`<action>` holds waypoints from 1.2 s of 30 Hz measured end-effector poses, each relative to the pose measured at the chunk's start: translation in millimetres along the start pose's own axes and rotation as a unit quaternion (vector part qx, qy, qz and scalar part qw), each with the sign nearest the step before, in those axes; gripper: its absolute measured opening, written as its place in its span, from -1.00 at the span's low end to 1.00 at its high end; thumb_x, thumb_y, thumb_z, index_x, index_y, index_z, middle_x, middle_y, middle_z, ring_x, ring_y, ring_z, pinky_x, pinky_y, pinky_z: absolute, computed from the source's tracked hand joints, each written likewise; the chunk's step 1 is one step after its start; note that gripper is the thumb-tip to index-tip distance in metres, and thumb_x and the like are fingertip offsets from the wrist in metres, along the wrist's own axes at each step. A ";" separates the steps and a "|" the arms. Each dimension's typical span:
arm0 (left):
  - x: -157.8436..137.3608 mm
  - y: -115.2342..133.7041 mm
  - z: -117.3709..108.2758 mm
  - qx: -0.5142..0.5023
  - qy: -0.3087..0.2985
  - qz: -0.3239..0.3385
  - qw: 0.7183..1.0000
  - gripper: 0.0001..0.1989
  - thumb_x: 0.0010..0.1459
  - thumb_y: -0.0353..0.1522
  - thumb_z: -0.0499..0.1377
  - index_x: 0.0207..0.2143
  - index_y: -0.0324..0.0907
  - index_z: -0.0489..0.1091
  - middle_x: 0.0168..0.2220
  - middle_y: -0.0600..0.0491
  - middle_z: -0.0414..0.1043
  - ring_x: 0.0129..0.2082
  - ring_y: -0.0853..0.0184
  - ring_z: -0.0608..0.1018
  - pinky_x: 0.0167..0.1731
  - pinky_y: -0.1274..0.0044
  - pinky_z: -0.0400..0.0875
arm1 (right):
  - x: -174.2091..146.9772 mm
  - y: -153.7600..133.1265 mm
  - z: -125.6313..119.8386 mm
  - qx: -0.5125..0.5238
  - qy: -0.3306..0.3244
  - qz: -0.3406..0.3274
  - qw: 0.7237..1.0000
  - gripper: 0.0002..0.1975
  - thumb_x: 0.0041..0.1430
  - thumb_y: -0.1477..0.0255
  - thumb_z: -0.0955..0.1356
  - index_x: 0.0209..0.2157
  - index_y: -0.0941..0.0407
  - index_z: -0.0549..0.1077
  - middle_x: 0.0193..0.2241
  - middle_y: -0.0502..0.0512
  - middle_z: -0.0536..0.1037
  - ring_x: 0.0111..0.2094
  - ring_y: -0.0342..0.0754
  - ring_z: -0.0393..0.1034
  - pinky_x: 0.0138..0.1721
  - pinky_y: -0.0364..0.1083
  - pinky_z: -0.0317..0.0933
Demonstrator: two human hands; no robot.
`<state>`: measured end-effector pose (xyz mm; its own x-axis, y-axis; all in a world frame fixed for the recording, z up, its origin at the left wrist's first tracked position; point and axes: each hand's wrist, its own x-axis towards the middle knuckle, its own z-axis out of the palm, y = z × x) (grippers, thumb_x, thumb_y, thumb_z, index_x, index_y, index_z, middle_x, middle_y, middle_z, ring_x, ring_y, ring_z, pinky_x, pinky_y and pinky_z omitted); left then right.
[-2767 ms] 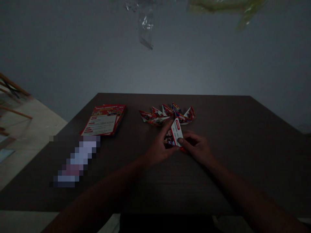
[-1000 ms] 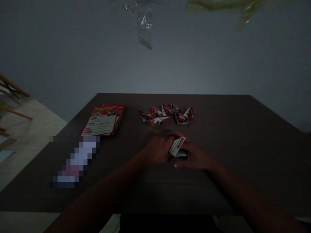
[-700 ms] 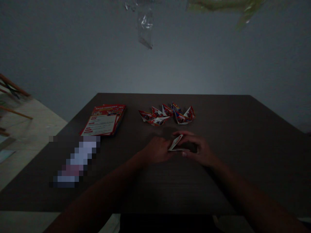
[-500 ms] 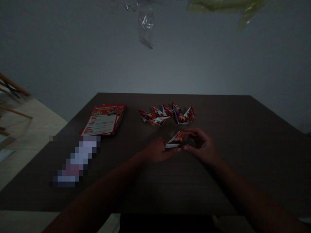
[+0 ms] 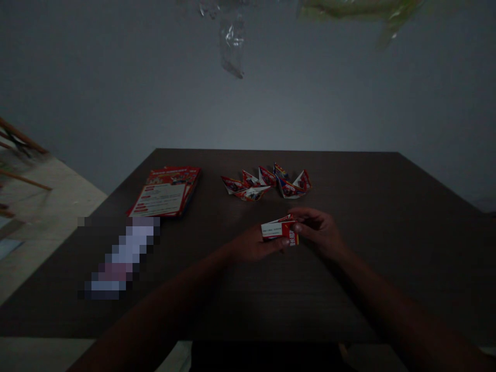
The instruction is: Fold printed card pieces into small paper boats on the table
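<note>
Between both hands, above the near middle of the table, is a small folded paper (image 5: 276, 229) printed red and white. My left hand (image 5: 253, 244) grips its left side, thumb across the front. My right hand (image 5: 320, 231) pinches its right upper edge between thumb and fingers. Beyond the hands stand several folded paper boats (image 5: 251, 192) with red, white and blue print, set close together. To the left lies a stack of red and white printed leaflets (image 5: 160, 199), its edges slightly uneven.
The dark wooden table (image 5: 372, 206) meets a grey wall (image 5: 310, 103) at its far edge. A blurred-out oblong patch (image 5: 124, 258) covers something at the table's left. Clear plastic (image 5: 232, 46) hangs on the wall, with yellowish plastic (image 5: 349, 13) to its right. Wooden legs (image 5: 23, 134) show at far left.
The folded paper has turned so that a flat printed face now shows instead of its opened, pointed shape. My right thumb has moved up onto its front. The boats and leaflets stay put.
</note>
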<state>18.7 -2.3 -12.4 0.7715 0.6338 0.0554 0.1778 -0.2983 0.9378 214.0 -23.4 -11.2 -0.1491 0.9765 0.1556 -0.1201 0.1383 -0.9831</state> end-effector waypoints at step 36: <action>2.6 2.3 7.4 -0.207 0.154 -0.089 0.962 -0.67 -0.04 -0.17 0.26 -0.47 -0.31 0.40 -0.58 0.11 0.38 -0.59 0.48 0.36 -0.59 0.64 0.18 | 0.2 5.2 1.3 0.035 0.031 0.073 0.996 -0.78 -0.11 0.28 0.49 -0.41 0.11 0.59 -0.44 0.07 0.61 -0.43 -0.10 0.44 -0.34 -0.12 0.31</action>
<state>25.6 -6.6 -12.6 0.5219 0.8492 -0.0799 -0.0171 0.1041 0.9944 212.0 -22.7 -16.2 -0.1092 0.9940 0.0036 -0.1705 -0.0152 -0.9852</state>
